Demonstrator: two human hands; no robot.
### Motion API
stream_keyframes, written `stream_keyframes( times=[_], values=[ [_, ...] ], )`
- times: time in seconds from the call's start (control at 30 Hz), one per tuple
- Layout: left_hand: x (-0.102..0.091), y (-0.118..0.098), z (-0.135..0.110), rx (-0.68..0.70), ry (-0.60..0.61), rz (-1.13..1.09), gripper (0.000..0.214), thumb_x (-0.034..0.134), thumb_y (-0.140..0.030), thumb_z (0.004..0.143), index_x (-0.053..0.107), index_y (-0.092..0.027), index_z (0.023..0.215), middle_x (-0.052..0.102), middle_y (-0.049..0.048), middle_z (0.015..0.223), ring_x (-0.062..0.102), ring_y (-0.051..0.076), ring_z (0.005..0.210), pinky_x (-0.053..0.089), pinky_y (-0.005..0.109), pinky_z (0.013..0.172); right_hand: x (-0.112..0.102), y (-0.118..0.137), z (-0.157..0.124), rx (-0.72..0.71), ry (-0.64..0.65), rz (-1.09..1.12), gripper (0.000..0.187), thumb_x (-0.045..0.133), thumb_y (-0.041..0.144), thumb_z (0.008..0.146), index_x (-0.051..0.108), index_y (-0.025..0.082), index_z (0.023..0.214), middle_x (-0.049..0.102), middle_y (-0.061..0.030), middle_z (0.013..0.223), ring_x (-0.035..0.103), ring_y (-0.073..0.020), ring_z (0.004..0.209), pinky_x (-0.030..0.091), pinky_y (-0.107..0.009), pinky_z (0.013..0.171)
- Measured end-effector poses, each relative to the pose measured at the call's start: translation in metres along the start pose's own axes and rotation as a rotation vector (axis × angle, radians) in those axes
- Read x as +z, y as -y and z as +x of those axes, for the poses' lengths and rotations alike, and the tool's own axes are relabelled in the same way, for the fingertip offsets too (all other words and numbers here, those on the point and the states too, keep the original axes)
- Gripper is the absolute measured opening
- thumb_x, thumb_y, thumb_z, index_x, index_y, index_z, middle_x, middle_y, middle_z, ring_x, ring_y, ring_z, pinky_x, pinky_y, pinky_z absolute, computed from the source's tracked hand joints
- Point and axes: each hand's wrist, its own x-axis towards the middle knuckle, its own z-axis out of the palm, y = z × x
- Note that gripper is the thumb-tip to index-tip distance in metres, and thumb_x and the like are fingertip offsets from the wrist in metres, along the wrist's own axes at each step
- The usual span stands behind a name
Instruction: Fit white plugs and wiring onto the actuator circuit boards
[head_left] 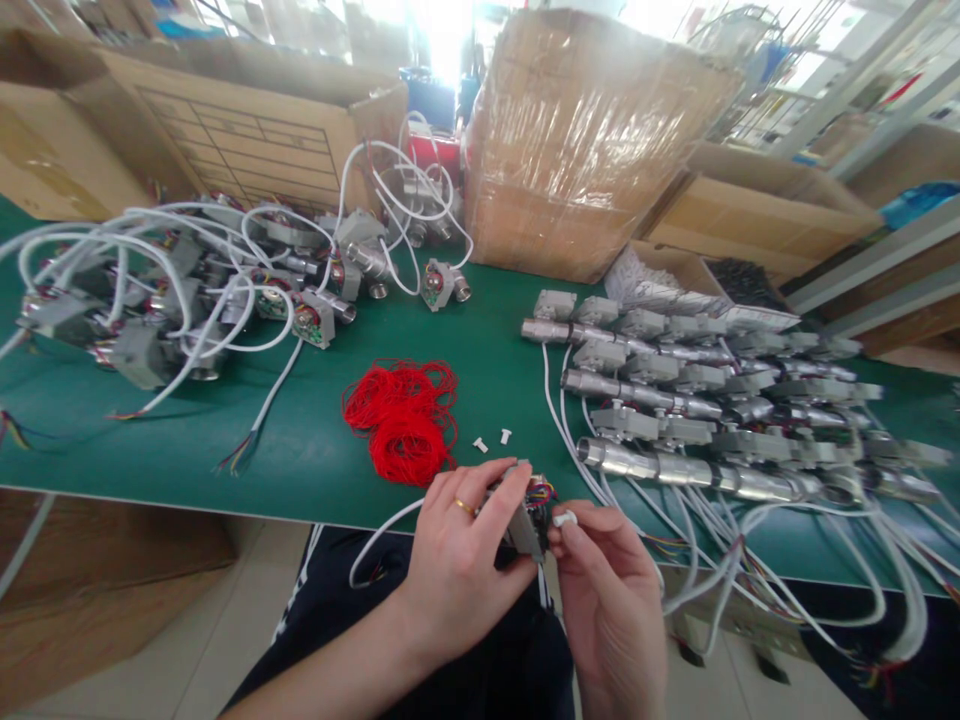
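My left hand (461,560), with a ring on one finger, is wrapped round a grey valve actuator (525,525) at the table's front edge. Its open side faces right and shows coloured wires (541,490). Between the thumb and fingers of my right hand (611,580) is a small white plastic plug (565,518), held close beside that open side. Whether the plug touches the actuator I cannot tell. Two similar white plugs (480,445) lie on the green tabletop (480,330) just beyond my hands. A bundle of red thin wire (405,425) rests to their left.
Actuator valves with white cables (150,300) are heaped at the left. Rows of metal valves with grey housings (690,465) fill the right, their cables (720,560) hanging over the front edge. A wrapped carton (577,150) and open cardboard boxes (240,140) stand along the back.
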Motion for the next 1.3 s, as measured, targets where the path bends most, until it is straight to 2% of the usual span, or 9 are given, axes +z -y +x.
stream_keyframes(
  times=[0.17,0.37,0.6,0.83,0.93,1.13,1.3],
  values=[
    [-0.001,0.000,0.000,-0.013,-0.003,-0.001,0.063,0.063,-0.008,0.073,0.055,-0.019,0.135,0.068,0.0101,0.124,0.066,0.030,0.106,0.050,0.044,0.089,0.007,-0.011,-0.005,-0.204,-0.033,-0.116,0.006,0.085,0.023,0.078,0.079,0.023,0.080,0.074,-0.0005,0.078,0.069,-0.0122,0.075,0.057,-0.023,0.071],
    [-0.001,-0.002,0.001,-0.027,0.011,-0.010,0.063,0.064,-0.008,0.073,0.055,-0.020,0.134,0.068,0.0097,0.125,0.066,0.030,0.105,0.051,0.045,0.089,0.007,-0.016,-0.006,-0.226,-0.076,-0.131,0.008,0.085,0.019,0.077,0.080,0.023,0.082,0.077,-0.0018,0.083,0.072,-0.0133,0.078,0.059,-0.024,0.072],
    [0.000,-0.003,0.003,-0.028,0.019,-0.003,0.066,0.066,-0.007,0.071,0.055,-0.019,0.134,0.069,0.0100,0.124,0.067,0.031,0.105,0.051,0.046,0.088,0.002,-0.016,-0.003,-0.215,-0.050,-0.111,0.007,0.086,0.020,0.076,0.081,0.023,0.079,0.077,-0.0007,0.080,0.072,-0.0115,0.075,0.060,-0.021,0.073],
    [0.000,-0.002,0.007,-0.044,0.020,-0.048,0.065,0.065,-0.006,0.070,0.056,-0.019,0.133,0.070,0.0101,0.121,0.068,0.031,0.105,0.052,0.046,0.089,0.000,-0.022,-0.004,-0.400,-0.047,-0.267,0.014,0.079,0.010,0.081,0.079,0.023,0.087,0.076,-0.0032,0.087,0.072,-0.0151,0.082,0.061,-0.027,0.072],
    [0.000,0.000,0.008,-0.050,0.007,-0.079,0.063,0.065,-0.007,0.070,0.057,-0.018,0.131,0.071,0.0097,0.120,0.068,0.030,0.104,0.053,0.046,0.090,0.002,-0.021,-0.003,-0.475,-0.028,-0.320,0.015,0.077,0.008,0.082,0.078,0.023,0.085,0.075,-0.0020,0.087,0.072,-0.0136,0.081,0.061,-0.025,0.071],
    [0.000,-0.001,0.012,-0.044,0.009,-0.111,0.062,0.065,-0.005,0.067,0.057,-0.017,0.128,0.073,0.0096,0.119,0.070,0.029,0.101,0.053,0.044,0.087,0.001,-0.016,-0.001,-0.526,0.041,-0.416,0.018,0.075,0.005,0.083,0.076,0.022,0.085,0.075,0.0002,0.088,0.072,-0.0105,0.082,0.061,-0.020,0.074],
    [0.000,-0.002,0.013,-0.058,0.013,-0.100,0.065,0.067,-0.003,0.062,0.058,-0.018,0.125,0.074,0.0095,0.117,0.071,0.030,0.099,0.054,0.044,0.085,0.004,-0.012,0.001,-0.591,0.040,-0.459,0.017,0.073,0.004,0.083,0.074,0.021,0.083,0.075,0.0004,0.086,0.071,-0.0095,0.079,0.061,-0.018,0.072]
  ],
)
